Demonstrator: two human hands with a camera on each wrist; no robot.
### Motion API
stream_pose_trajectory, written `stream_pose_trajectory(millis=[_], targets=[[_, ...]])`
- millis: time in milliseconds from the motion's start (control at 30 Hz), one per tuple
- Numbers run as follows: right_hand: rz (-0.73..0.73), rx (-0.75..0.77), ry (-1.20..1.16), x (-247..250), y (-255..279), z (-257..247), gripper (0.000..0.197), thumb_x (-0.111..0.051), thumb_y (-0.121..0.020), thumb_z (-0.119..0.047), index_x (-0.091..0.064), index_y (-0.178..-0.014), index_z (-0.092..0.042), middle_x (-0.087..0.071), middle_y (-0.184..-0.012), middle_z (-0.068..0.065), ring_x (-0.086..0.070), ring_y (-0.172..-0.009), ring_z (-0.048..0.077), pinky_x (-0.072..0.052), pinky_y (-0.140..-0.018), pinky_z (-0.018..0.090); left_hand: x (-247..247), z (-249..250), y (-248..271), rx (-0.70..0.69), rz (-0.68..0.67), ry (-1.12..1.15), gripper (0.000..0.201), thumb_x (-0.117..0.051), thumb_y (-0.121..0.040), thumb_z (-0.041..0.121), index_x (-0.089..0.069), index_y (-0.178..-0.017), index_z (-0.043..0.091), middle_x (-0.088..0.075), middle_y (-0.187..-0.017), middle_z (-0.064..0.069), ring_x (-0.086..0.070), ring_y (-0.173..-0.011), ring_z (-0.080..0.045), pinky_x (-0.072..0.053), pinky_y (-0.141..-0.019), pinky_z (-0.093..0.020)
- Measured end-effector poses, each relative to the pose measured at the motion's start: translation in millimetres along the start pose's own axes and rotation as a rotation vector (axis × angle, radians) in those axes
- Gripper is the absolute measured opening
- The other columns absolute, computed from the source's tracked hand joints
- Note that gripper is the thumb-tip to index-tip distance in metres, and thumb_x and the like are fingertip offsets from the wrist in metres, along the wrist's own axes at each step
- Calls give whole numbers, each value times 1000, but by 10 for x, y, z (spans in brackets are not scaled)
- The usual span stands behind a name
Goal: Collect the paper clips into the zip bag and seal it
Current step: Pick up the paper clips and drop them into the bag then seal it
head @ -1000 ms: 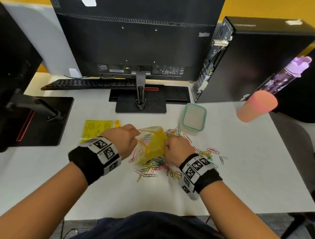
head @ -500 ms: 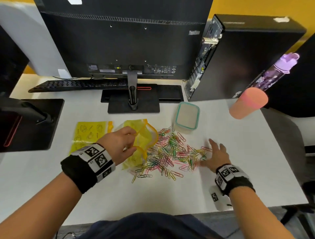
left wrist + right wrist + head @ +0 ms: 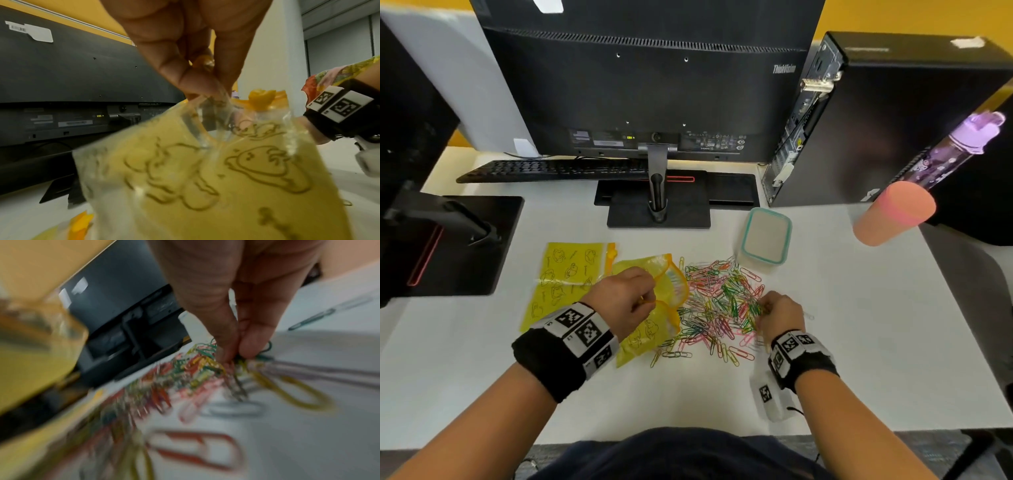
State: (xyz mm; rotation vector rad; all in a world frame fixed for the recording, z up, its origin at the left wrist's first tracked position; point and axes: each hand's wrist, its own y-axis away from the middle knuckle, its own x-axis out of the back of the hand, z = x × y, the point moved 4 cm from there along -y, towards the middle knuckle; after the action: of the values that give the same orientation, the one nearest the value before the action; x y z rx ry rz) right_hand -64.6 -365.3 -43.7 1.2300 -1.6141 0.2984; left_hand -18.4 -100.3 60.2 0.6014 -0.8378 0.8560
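Paper clips (image 3: pixel 717 305): bent wire loops, plastic-coated in green, pink, yellow, red and white, lying in a loose tangled heap on the white bench (image 3: pixel 859 335), front centre. No common heading; long axes point every way. A few strays lie at the heap's near edge, and one lies alone just right of the right hand.

Zip bag (image 3: pixel 654 308): thin, glossy, crinkled yellow film printed with dark outline cartoon figures, orange zip strip along the mouth. It sits at the left edge of the heap, touching the nearest clips. The mouth gapes as a rounded opening facing right, toward the clips; the long axis runs roughly left–right across the bench. Contents cannot be made out.

Left hand (image 3: pixel 625 301): thumb and fingers (image 3: pixel 191 78) pinch the film at the mouth rim, lifting it off the bench; the orange slider tab (image 3: pixel 261 99) sits just beside the grip in the left wrist view.

Right hand (image 3: pixel 780 313): at the right edge of the heap, fingertips (image 3: pixel 252 345) drawn together on a small bunch of clips, green and yellow among them. Right wrist view heavily blurred.

Second yellow printed bag (image 3: pixel 566 274): flat on the bench, left of the held one, partly under it.

Rounded-rectangular container (image 3: pixel 765 240), teal-rimmed lid, just behind the heap. Peach cylindrical cup (image 3: pixel 892 214) at far right. Black monitor (image 3: pixel 640 78) on a flat stand, keyboard (image 3: pixel 551 169) and computer tower (image 3: pixel 893 113) along the back.
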Motion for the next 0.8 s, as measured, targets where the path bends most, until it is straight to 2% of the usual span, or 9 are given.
stream_pose_trajectory(millis=[67, 167, 300, 400, 467, 533, 567, 667, 800], targets=[[6, -72, -112, 29, 1, 5, 14, -65, -74, 3, -68, -86, -3, -65, -80, 12, -57, -74, 23, -48, -67, 25, -26, 11, 15, 15, 13, 14, 19, -51, -67, 17, -65, -76, 9, -66, -100, -9, -66, -79, -26, -55, -73, -33], [-4, -128, -225, 81, 13, 27, 15, -67, -70, 6, -68, -81, -5, -61, -73, 9, -54, -69, 21, -41, -57, 20, -66, 14, 12, 45, 22, 31, 18, -54, -69, 16, -66, -80, 9, -66, -105, -8, -66, -73, -24, -52, -74, -28], [12, -119, -408, 229, 104, -73, 24, -74, -65, 4, -62, -65, -17, -66, -73, 10, -64, -72, 29, -56, -70, 35, -120, 60, -30, 64, 38, 45, 5, -65, -74, 6, -64, -78, 7, -66, -96, -8, -62, -72, -21, -40, -64, -17], [-55, -39, -674, 364, 232, -364, 24, -74, -68, 5, -60, -68, -14, -70, -80, 26, -68, -69, 37, -57, -70, 45, -162, 106, -76, 80, 55, 73, 6, -68, -72, 7, -63, -76, 6, -64, -89, -6, -56, -73, -19, -36, -60, -13], [-112, 51, -803, 446, 327, -622, 21, -73, -71, 5, -59, -74, -11, -69, -75, 21, -64, -64, 31, -56, -64, 38, -183, 146, -116, 91, 55, 97, 8, -69, -72, 9, -63, -75, 6, -65, -90, -6, -54, -72, -18, -37, -63, -14], [-166, 142, -891, 482, 425, -868, 23, -71, -73, 7, -57, -74, -11, -66, -68, 11, -64, -58, 21, -55, -57, 27, -204, 193, -151, 88, 44, 107, 9, -70, -72, 11, -62, -75, 7, -67, -96, -8, -57, -74, -20, -42, -70, -23], [-196, 183, -907, 466, 459, -961, 25, -70, -73, 8, -56, -73, -13, -65, -68, 9, -64, -57, 18, -55, -56, 25, -209, 217, -163, 85, 42, 108, 9, -70, -72, 12, -62, -75, 8, -67, -98, -9, -59, -77, -22, -43, -72, -25], [-221, 247, -770, 365, 473, -1035, 28, -74, -70, 3, -60, -77, -20, -64, -79, 6, -60, -64, 19, -54, -65, 34, -214, 259, -186, 78, 47, 113, 10, -70, -72, 13, -63, -76, 8, -67, -100, -9, -61, -80, -25, -46, -75, -28], [1, 135, -540, 400, 287, -569, 34, -76, -70, -6, -62, -95, -24, -65, -97, 4, -62, -81, 20, -53, -77, 32, -207, 211, -171, 79, 59, 128, 9, -70, -72, 10, -62, -74, 9, -67, -97, -9, -62, -85, -24, -44, -72, -24]])
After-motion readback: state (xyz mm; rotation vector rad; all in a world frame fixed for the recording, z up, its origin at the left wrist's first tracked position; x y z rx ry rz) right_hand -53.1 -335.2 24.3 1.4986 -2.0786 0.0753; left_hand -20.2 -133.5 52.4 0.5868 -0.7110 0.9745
